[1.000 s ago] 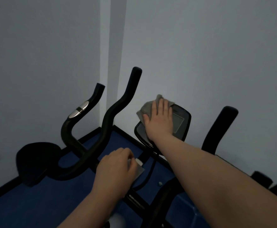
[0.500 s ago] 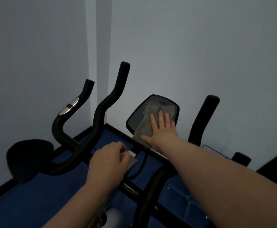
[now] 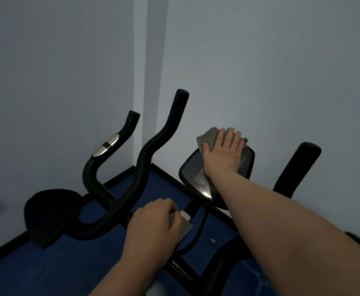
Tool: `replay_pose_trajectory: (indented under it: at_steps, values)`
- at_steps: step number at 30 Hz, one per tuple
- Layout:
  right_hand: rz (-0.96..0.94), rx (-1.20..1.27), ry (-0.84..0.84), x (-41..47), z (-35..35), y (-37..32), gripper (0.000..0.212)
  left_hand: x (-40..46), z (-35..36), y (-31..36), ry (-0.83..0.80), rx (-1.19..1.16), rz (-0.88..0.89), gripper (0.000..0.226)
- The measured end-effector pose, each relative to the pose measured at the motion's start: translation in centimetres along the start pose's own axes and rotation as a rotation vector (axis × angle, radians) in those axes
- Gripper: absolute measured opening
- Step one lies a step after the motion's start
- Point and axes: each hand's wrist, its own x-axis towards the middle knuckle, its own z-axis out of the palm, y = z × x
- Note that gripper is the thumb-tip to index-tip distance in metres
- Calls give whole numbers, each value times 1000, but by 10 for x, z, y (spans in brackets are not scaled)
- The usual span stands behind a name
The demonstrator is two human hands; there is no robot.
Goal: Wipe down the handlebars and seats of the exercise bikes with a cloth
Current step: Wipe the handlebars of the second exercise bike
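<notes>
right hand (image 3: 224, 153) lies flat, fingers straight and close together, pressing a grey cloth (image 3: 209, 137) against the upper part of the bike's console (image 3: 193, 171). the cloth shows past the fingertips at the top and beside the thumb on the left; the rest of it is hidden under the palm. the console screen is dark and glossy, tilted toward the viewer, its lower half bare below the wrist.

left hand (image 3: 153, 229) is curled, knuckles up, over the centre of the handlebar (image 3: 145, 159) assembly. just right of its fingers sits a pale grey piece (image 3: 185, 223); the fingers appear to grip it, though the contact itself is hidden, so what it is cannot be told with certainty. a black cable (image 3: 198, 233) loops down just beyond that piece.

left of the left hand's fingers, two black handlebar horns rise; the farther one carries a silver sensor strip (image 3: 106, 145). right of the right hand's fingers stands another black grip (image 3: 298, 167), apart from the console. a black seat (image 3: 49, 214) lies well left of the left hand, belonging to a neighbouring bike as far as the dim light allows. blue floor (image 3: 46, 270) below, pale walls (image 3: 281, 60) meeting in a corner behind.
</notes>
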Motion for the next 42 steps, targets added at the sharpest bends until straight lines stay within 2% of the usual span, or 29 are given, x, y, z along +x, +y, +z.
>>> replay_pose_trajectory:
  at_steps: [5, 12, 18, 21, 24, 27, 30, 33, 35, 39, 42]
  values:
    - [-101, -18, 1, -18, 5, -24, 71, 1, 0, -1, 9, 27, -25, 16]
    - [-169, -92, -149, -71, 6, -15, 74, -3, -1, -3, -7, 36, -14, 17]
    - [21, -167, -301, -92, -3, 24, 86, -4, -2, -1, -13, 36, 27, 18]
    - [134, -27, -336, -93, -1, 32, 91, -5, -2, -2, -19, 19, 31, 17]
    - [213, 151, -258, -86, 4, 29, 93, -6, -2, -1, -33, 4, 33, 16]
    - [336, 281, -64, -70, 8, 17, 92, -5, -1, -1, -28, 1, 31, 16]
    - [401, 262, 96, -57, 12, 7, 84, -5, -1, -2, -25, -11, 11, 15]
    - [426, 239, 139, -38, 12, 2, 78, -4, -1, 0, -17, -12, -11, 15]
    - [320, 171, 112, -20, 10, 0, 74, -4, -1, -1, -13, 2, -35, 16]
    - [-100, 53, 128, 6, 8, -1, 66, -3, -1, 0, -1, 19, -63, 17]
    - [-242, 7, 83, -2, 8, -4, 65, -1, 1, 0, 9, 54, -69, 19]
